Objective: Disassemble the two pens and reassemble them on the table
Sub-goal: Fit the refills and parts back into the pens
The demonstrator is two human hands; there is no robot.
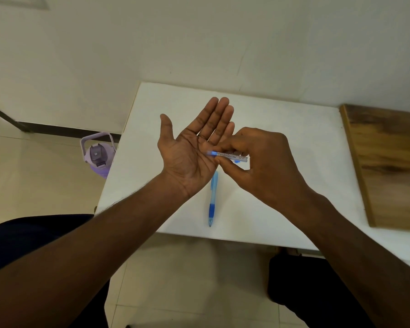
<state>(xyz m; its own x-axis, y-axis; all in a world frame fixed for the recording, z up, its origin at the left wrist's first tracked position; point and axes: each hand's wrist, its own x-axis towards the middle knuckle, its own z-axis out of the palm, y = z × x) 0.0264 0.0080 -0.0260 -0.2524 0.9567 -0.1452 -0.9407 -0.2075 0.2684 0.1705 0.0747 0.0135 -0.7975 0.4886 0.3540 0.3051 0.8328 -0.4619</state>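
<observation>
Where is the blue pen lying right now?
The blue pen lies on the white table near its front edge, tip toward the person, just below and between the hands.

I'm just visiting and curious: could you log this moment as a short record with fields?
left hand: open, palm up, empty
right hand: pinching clear pen, blue end at the left palm
blue pen: lying whole on the white table, tip toward the person
wooden board: on the table's right side
purple bottle: on the floor, left of table
</observation>
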